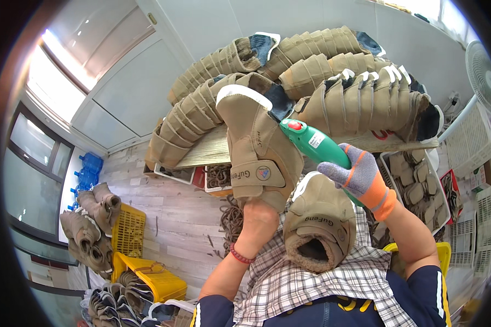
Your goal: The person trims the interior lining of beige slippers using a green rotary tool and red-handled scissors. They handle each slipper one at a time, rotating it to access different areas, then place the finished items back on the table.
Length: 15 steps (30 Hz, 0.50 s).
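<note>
A tan boot upper point(251, 147) with a white toe edge and a strap stands toe-up in front of me. My left hand point(258, 218) is pushed into its opening and holds it up; the fingers are hidden inside. My right hand point(361, 180), in a grey and orange work glove, is wrapped round a green handheld power tool point(319, 143) with a red switch. The tool's front end is at the upper's right edge near the toe; its tip is hard to make out. A second tan boot upper point(321, 223) with a fleecy lining rests on my checked apron point(281, 278).
Nested rows of boot uppers point(360, 103) fill the bench point(207, 153) ahead. Beneath stands a bin of tan pieces point(414, 185). At left are yellow crates point(130, 226), more boots point(84, 234) and blue water bottles point(87, 171). A white fan point(485, 76) stands right.
</note>
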Each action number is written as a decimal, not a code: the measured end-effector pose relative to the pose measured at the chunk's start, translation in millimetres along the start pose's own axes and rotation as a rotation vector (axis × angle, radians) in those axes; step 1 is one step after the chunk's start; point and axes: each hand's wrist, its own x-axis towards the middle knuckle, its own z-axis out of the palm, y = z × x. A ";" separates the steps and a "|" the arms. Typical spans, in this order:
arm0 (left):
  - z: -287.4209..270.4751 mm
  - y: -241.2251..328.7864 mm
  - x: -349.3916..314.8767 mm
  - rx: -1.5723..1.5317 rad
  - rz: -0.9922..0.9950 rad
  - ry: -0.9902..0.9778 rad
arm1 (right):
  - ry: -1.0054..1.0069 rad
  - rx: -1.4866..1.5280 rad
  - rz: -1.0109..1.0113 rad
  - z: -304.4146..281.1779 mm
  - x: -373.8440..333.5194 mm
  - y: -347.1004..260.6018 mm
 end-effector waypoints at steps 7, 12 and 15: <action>-12.0 9.8 -13.7 0.103 0.010 -0.082 | -0.062 0.286 0.170 -6.3 5.8 3.6; -27.9 -0.4 -12.8 0.028 -0.061 0.015 | -0.022 0.181 0.175 -25.9 2.7 18.7; -65.7 0.5 -13.0 -0.017 -0.167 0.054 | 0.015 0.107 0.108 -31.8 -9.4 40.9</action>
